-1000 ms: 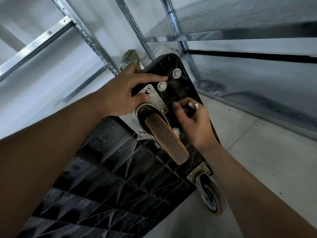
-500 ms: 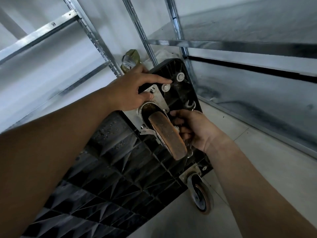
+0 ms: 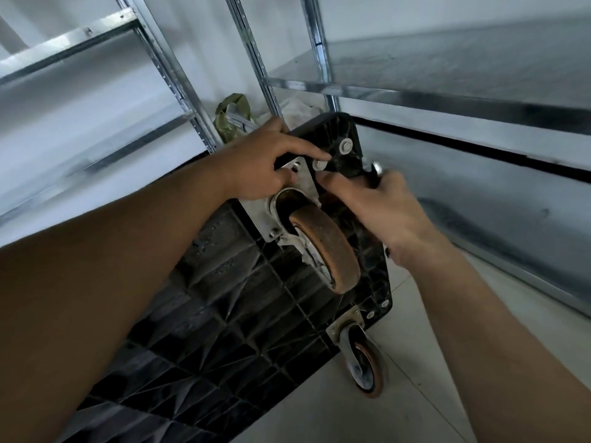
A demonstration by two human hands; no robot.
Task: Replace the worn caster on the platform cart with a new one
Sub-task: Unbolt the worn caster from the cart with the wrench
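Your left hand lies on the upper corner of the black ribbed plastic platform cart, which is tipped so its underside faces you. Its index finger reaches out straight across the cart's corner, with the tip just beside a round white bolt head. A second white bolt head sits a little beyond that fingertip. Your thumb presses against the silver metal mounting plate, right at one of its bolts. The other fingers are hidden past the cart's edge, so I cannot tell whether this hand is grasping the cart or only resting on it.

Your right hand is clenched around a silvery metal wrench. Only the blurred head of the wrench shows, poking out above your knuckles by the cart's right edge. That hand's thumb stretches toward your left hand and touches the near corner of the mounting plate.

The worn caster with the scuffed orange-brown wheel is just below and between your two hands. It is bolted on through the plate, with the wheel pointing out toward you. Below your right wrist, at the cart's lower corner, a smaller caster with a grey hub and orange tread touches the pale tiled floor.

Beyond your left hand a crumpled green plastic bag lies against the uprights of the galvanised steel shelving. The shelves run off past both of your hands.
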